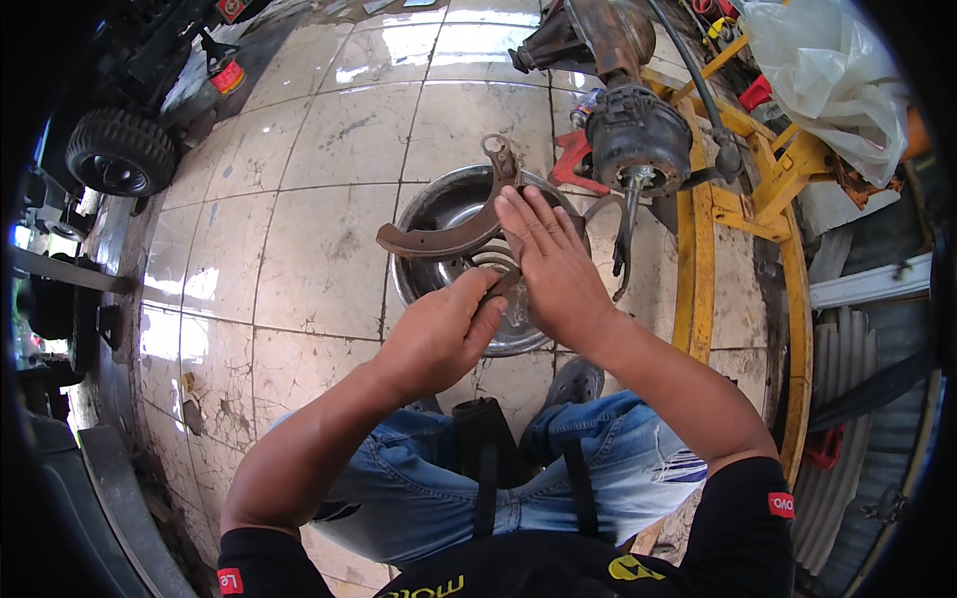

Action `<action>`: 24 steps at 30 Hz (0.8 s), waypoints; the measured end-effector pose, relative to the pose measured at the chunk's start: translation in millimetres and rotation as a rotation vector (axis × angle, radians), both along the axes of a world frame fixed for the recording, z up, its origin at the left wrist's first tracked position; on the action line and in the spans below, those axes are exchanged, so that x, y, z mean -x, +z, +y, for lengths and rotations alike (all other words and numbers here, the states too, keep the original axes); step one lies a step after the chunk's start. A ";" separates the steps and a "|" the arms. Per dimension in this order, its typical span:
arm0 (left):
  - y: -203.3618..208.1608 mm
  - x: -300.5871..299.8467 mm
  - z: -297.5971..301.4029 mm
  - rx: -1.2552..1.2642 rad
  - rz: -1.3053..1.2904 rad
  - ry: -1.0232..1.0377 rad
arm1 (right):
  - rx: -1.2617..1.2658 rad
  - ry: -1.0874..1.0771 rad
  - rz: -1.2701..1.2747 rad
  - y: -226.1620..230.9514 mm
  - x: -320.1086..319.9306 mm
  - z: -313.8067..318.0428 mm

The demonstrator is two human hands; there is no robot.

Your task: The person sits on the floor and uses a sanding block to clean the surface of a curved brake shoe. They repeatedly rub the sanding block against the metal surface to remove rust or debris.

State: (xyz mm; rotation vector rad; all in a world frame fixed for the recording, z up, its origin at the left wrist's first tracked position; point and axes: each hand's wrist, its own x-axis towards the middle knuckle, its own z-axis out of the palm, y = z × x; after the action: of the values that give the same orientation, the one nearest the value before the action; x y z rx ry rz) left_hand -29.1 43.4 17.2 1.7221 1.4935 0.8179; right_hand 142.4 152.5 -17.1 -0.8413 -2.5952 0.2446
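Note:
A rust-brown, curved brake shoe lies across a round metal basin on the floor, its eyed end pointing away from me. My left hand is closed on a dark curved metal piece over the basin's near half; it looks like part of a second brake shoe, but the hands cover much of it. My right hand lies with fingers stretched out and close together, palm down. It reaches over the brake shoe's right side, and what its palm touches is hidden.
At the far right, an axle assembly with a round drum sits by a yellow metal frame. A red stand is just beyond the basin. A clear plastic bag hangs at the upper right. A tyre stands far left.

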 end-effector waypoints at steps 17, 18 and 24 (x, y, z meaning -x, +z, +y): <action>8.4 -0.8 -6.2 -0.062 0.076 0.015 | -0.012 0.000 0.006 3.2 2.9 -6.4; 8.0 -1.6 -5.8 -0.076 0.055 0.012 | -0.020 -0.033 0.018 1.7 0.2 -2.8; 9.6 -0.3 -4.1 -0.002 -0.021 0.046 | -0.005 0.032 0.091 3.6 3.6 -7.8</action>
State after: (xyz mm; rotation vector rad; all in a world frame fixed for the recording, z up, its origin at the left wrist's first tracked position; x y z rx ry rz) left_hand -28.8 39.4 26.8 1.6813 1.5235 0.8581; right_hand 138.7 144.7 -13.5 -0.7696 -2.5251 0.2782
